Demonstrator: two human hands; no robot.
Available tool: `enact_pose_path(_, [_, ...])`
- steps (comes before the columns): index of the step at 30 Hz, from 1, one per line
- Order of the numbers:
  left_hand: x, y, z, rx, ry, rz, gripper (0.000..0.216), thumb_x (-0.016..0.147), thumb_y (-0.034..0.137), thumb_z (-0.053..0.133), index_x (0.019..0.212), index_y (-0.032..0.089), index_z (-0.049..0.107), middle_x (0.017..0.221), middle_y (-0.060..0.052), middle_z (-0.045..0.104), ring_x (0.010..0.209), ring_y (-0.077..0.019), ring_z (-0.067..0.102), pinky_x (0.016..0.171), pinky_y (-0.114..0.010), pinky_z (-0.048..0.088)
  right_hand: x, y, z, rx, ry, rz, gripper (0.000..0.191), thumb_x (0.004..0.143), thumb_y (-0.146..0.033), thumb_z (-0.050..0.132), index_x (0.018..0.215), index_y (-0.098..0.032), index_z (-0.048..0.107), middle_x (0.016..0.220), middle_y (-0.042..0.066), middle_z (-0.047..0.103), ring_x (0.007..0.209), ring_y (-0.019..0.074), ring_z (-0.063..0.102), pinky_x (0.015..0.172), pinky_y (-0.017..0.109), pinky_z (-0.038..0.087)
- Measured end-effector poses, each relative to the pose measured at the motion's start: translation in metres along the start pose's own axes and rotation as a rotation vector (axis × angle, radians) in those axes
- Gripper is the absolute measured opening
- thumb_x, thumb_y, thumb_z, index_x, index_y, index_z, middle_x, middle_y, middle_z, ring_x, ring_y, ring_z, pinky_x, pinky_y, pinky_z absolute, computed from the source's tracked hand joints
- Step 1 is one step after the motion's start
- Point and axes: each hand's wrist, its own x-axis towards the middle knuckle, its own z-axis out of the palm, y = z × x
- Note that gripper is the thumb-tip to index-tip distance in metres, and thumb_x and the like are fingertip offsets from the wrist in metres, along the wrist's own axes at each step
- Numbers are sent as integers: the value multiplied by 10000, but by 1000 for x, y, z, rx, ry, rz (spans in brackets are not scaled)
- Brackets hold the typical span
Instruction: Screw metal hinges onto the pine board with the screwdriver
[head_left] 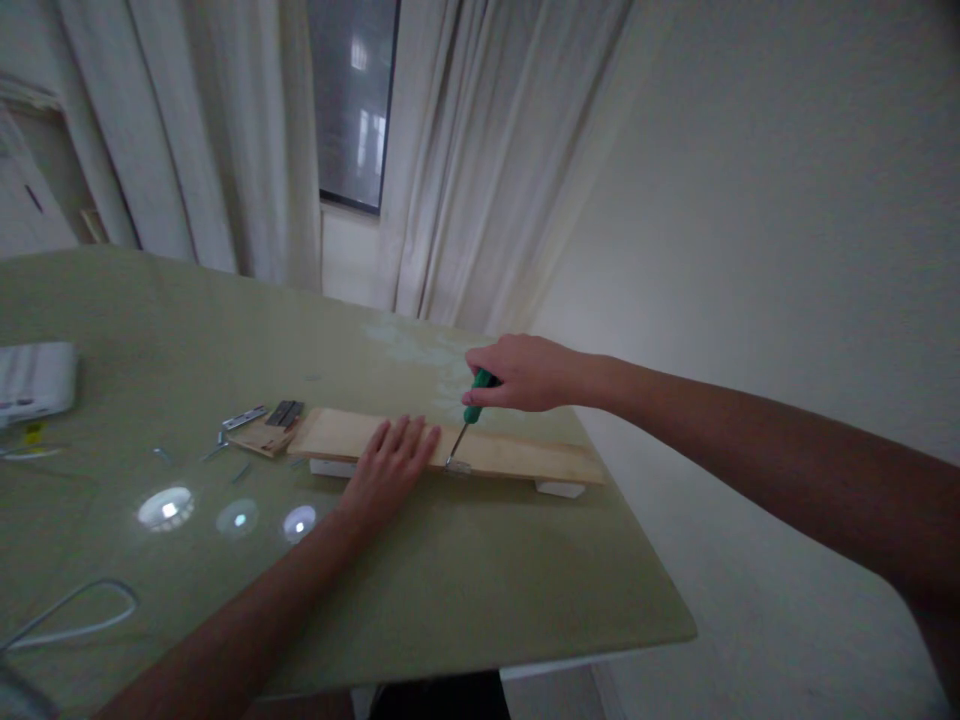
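A long pale wooden board (517, 453) lies across the table, raised on white blocks (559, 488) under its two ends. My left hand (394, 460) rests flat on the board with its fingers stretched out. Wrapped round the green handle of a screwdriver (472, 405) is my right hand (517, 372), above the board. The screwdriver is tilted, and its tip meets a small metal hinge (458, 467) at the board's near edge. Whether a screw sits under the tip is too small to tell.
Left of the board lie a brown cardboard piece (262, 437), dark hinges (285, 413), a metal hinge (244, 417) and several loose screws (215, 451). A white device (37, 380) stands at the far left, with a pale cable (82, 630) nearer. The table's right edge borders a wall.
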Motion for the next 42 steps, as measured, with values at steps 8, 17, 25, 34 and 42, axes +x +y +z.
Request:
enact_pose_path(8, [0,1,0,0,8,-3,516,993,85,519,1485,186,637,1511,-178,636,1369,-385,603,1133,-557,480,-3,-3,-4,20,-2,-59,377,949,-448,739,1198,-200,603,1151,124,781,945,238,706,670,291,372])
enact_pose_path(17, [1,1,0,-45,-15,-10,535,994,80,476,1497,186,624,1526,-193,618,1384,-378,590,1143,-580,472,-9,-15,-6,-80,-26,-47,366,1030,-498,577,1236,-197,603,1216,147,775,962,261,724,659,315,398])
enact_pose_path(25, [2,2,-1,-72,-19,-28,530,991,83,488,1488,199,630,1522,-192,621,1390,-370,589,1157,-574,457,-13,-14,-6,-97,-4,53,420,1037,-587,535,1180,-204,630,1154,163,778,956,295,723,678,335,415])
enact_pose_path(34, [2,2,-2,-53,-30,-23,534,990,74,486,1495,180,621,1535,-198,609,1391,-378,587,1152,-575,462,-14,-13,-2,-159,34,114,562,1051,-684,413,1072,-188,677,1048,170,790,877,290,720,668,335,392])
enact_pose_path(42, [3,3,-4,-52,-43,-27,534,1001,77,455,1496,188,622,1534,-194,612,1389,-370,590,1149,-570,469,-15,-11,-5,-91,33,22,373,1066,-542,500,1093,-207,661,1063,143,791,887,259,706,671,314,380])
